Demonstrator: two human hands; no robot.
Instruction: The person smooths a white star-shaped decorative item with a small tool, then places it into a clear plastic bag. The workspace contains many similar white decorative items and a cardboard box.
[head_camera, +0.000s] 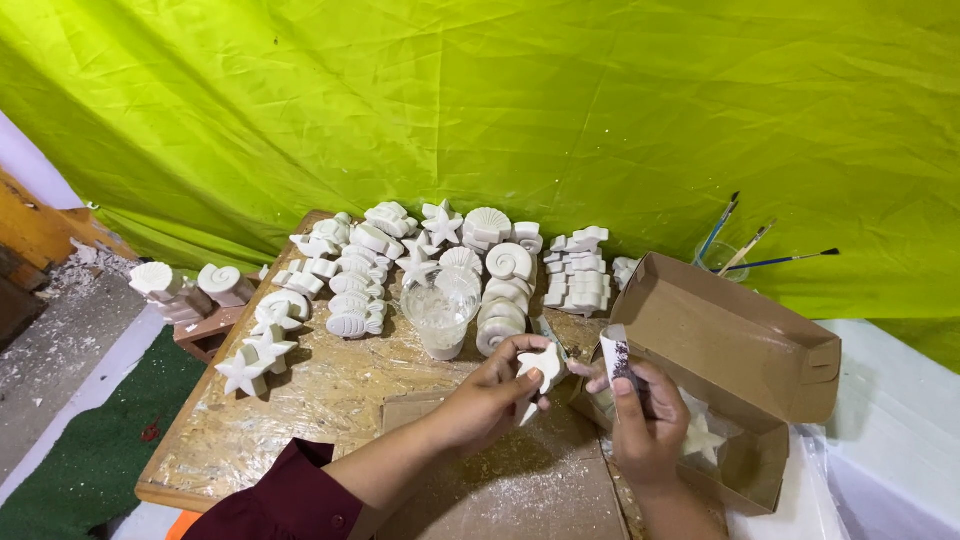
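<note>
While my left hand (495, 385) clamps a white plaster starfish (543, 364) near the worktop's (330, 390) right edge, my right hand (645, 425) pinches folded sandpaper (618, 358) just beside it, over the open cardboard box (740, 350).

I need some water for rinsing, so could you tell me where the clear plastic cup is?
The clear plastic cup stands mid-board in the head view, just beyond the left hand, ringed by white plaster shells.
</note>
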